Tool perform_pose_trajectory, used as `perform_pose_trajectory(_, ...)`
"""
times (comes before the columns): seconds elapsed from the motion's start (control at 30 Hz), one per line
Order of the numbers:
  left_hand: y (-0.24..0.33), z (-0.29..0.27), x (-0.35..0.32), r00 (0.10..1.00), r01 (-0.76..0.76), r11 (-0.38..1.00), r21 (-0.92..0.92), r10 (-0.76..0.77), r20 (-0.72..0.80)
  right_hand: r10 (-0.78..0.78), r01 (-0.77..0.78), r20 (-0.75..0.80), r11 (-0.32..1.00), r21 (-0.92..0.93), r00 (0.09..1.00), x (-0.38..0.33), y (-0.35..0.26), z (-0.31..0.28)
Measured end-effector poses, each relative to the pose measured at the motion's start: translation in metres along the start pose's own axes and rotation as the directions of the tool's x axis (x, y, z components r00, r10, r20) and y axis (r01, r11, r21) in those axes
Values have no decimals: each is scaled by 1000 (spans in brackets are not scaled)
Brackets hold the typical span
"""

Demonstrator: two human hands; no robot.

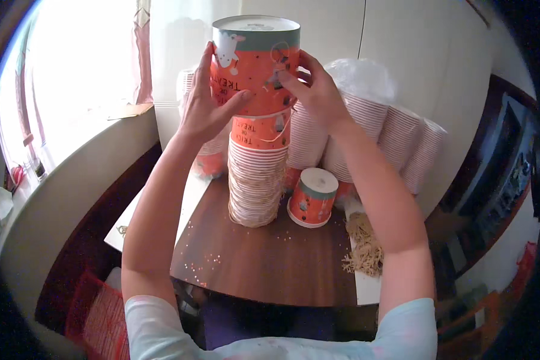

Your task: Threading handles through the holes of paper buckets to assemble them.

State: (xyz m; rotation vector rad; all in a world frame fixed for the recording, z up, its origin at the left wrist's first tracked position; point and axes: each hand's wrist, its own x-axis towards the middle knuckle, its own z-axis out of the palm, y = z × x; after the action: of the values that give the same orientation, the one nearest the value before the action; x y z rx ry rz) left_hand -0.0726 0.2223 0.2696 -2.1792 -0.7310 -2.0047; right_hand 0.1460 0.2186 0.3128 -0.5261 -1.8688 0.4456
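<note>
My left hand (209,114) and my right hand (319,93) grip an orange paper bucket (252,69) from both sides, its green-banded base up and its mouth down. It sits high over a tall stack of nested paper buckets (258,180), also upside down, and its lower rim hides the top of that stack. Whether the rim touches the stack I cannot tell. Thin cord (280,137) dangles below the held bucket, near the right hand. Beside the stack, to the right, an upturned orange bucket (315,198) with a white base stands on the brown table (264,258).
Behind stand more tall bucket stacks (363,126), with clear plastic wrap (363,78) over some. Another stack (210,156) stands back left. A heap of tan twisted cord (364,246) lies at the right table edge. Small pale specks (201,267) dot the table's near left.
</note>
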Motion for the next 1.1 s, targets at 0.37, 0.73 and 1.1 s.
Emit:
perform_pose_trajectory(0.37,-82,55,-9,997,70,991,114,-72,13,45,-54,-130,996,-66,990,21,88,10)
perform_pose_trajectory(0.73,-86,73,-83,936,274,923,271,-320,143,330,-330,-40,944,-9,943,-61,180,14)
perform_pose_trajectory(1.1,-2,135,-262,573,653,742,151,-614,543,434,-240,8,514,-823,901,-198,174,-54)
